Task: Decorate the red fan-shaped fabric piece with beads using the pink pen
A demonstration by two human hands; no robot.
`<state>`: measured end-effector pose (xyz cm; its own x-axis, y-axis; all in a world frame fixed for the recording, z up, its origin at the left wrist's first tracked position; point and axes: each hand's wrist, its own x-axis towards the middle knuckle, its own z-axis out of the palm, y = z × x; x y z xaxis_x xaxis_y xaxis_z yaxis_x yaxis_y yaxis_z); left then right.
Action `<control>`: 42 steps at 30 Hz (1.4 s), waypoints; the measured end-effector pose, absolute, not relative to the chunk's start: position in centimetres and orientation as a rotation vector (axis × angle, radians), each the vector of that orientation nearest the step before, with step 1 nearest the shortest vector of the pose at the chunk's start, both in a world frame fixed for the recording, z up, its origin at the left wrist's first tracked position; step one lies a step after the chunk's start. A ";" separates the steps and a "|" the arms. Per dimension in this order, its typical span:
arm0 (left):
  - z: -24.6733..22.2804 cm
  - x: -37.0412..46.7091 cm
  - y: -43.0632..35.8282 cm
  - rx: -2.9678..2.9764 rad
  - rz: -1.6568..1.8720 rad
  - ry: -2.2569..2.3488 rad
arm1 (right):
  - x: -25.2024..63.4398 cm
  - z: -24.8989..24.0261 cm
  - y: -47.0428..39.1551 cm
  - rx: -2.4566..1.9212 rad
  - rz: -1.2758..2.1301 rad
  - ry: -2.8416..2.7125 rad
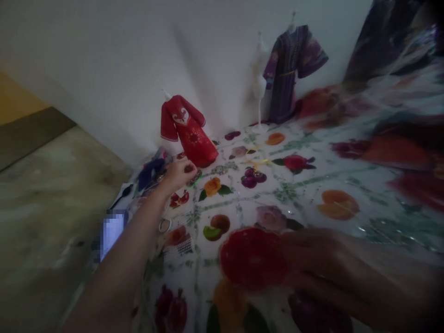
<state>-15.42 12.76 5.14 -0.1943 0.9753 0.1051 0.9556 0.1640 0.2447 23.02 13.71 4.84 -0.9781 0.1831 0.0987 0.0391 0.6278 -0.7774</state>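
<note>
where a glossy fruit-print tablecloth [277,194] meets a plain white wall [104,55], left hand [180,173] curls beside red miniature dress [189,132]; right hand [312,263] blurred, grip indeterminable.

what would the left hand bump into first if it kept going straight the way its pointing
Most likely the small red dress on its stand. The left hand reaches up the fruit-print tablecloth toward the wall, and the dress hem sits just beyond its fingers. Depth is unclear, so the gap is hard to judge.

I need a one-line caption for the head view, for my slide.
Left hand reaches beside a small red embroidered dress on a fruit-patterned tablecloth; blurred right hand holds a round red piece.
</note>
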 end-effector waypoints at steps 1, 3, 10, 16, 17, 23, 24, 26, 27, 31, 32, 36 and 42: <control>5.3 -14.8 12.1 1.934 0.421 2.306 | 23.0 4.8 13.7 -0.174 1.317 -2.721; 5.5 -13.4 10.4 1.908 0.445 2.242 | 23.1 4.8 13.7 -0.159 1.378 -2.757; 4.6 -9.1 5.2 1.814 0.389 2.074 | 23.3 5.4 13.6 -0.150 1.553 -2.759; 4.2 -8.3 4.3 1.795 0.326 2.041 | 23.2 5.2 13.6 -0.141 1.511 -2.738; 4.2 -8.3 4.2 1.795 0.318 2.045 | 23.3 5.0 13.6 -0.130 1.502 -2.745; 4.6 -8.3 4.1 1.808 0.274 2.064 | 23.8 4.4 13.5 -0.127 1.432 -2.761; 4.7 -8.3 4.1 1.813 0.269 2.064 | 23.8 4.5 13.5 -0.120 1.426 -2.762; 4.9 -8.1 4.1 1.825 0.259 2.062 | 23.8 4.7 13.5 -0.118 1.421 -2.780; 5.0 -8.1 4.1 1.832 0.254 2.060 | 23.8 4.8 13.5 -0.111 1.429 -2.785; 5.3 -8.0 4.0 1.860 0.244 2.056 | 23.7 5.0 13.5 -0.087 1.466 -2.766; 5.3 -8.0 4.0 1.867 0.245 2.057 | 23.6 5.1 13.5 -0.083 1.471 -2.753; 5.2 -8.2 3.9 1.891 0.255 2.046 | 23.5 5.4 13.5 -0.092 1.499 -2.732; 4.7 -8.4 3.8 1.926 0.271 2.034 | 23.4 5.8 13.5 -0.103 1.528 -2.712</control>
<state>-8.41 3.76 4.70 -0.0348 0.9940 -0.1039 0.9320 0.0698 0.3558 23.40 13.45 5.77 -0.9974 0.0711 -0.0084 0.0440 0.5166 -0.8551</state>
